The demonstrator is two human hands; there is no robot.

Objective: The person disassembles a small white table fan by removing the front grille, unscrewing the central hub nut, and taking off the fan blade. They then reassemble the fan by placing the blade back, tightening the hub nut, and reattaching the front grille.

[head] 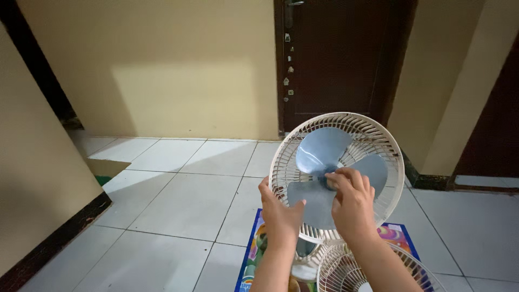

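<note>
Mat [397, 236], multicolour, lies nearest on white tiled floor [178, 205], loose cream grille [351, 270] lying on it. Above: left hand [281, 213] grips rim of rear guard [373, 135], cream, round. Right hand [352, 203] has fingers pinched on hub of pale blue three-blade fan blade [324, 154]. Behind: yellow walls, dark brown door [335, 59].
</note>
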